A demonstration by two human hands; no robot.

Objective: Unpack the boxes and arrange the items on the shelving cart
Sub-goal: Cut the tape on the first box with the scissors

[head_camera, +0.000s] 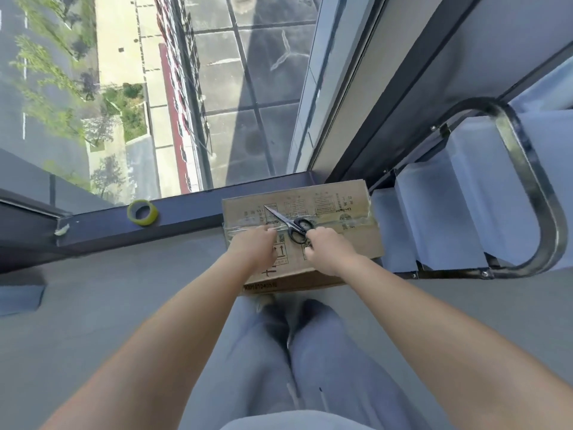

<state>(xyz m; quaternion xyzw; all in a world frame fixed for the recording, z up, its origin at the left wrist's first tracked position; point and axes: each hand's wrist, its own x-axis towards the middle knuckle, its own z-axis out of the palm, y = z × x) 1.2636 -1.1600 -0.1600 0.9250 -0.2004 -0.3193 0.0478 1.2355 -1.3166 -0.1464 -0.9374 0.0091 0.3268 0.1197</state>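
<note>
Head view: person stands over a taped cardboard box [328, 243] on the floor against the window sill [186, 215]. Left hand [252, 248] lies on the lid with fingers curled down at the tape seam [356, 225], likely steadying the box or picking at the tape; whether it pinches anything can't be told. Right hand [327, 251] is curled just below the black handles of the scissors [290, 223], touching or about to take them; grip not confirmed. Scissors lie closed on the lid, blades pointing away from that hand toward the far left. Box is unopened. Shelving cart [536, 193] is right of the hands, close to the box. Tape roll [142, 213] sits on the sill, left of both hands.
</note>
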